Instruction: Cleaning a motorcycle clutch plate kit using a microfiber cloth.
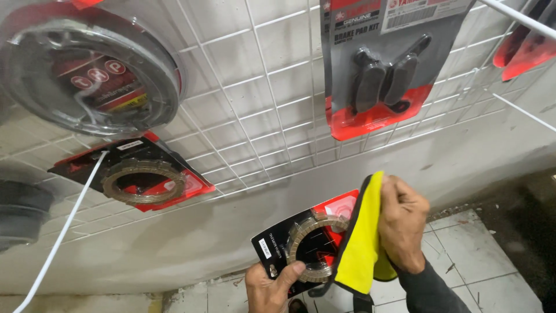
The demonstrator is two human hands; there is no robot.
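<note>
My left hand (pixel 271 285) grips the lower edge of a black and red blister pack (pixel 307 237) that holds a brown ring-shaped clutch plate, thumb pressed on the ring. Against the pack's right side, my right hand (pixel 402 223) presses a yellow cloth with a black edge (pixel 362 243). The cloth covers the right part of the pack. Both hands are low in the picture, in front of a white wall.
A white wire grid (pixel 260 98) on the wall carries hanging packs: a similar clutch plate pack (pixel 139 177) on the left, a round clear package (pixel 87 69) at the upper left, a brake pad pack (pixel 385 75) at the top. White hooks (pixel 515 17) stick out. Tiled floor (pixel 475 261) lies below.
</note>
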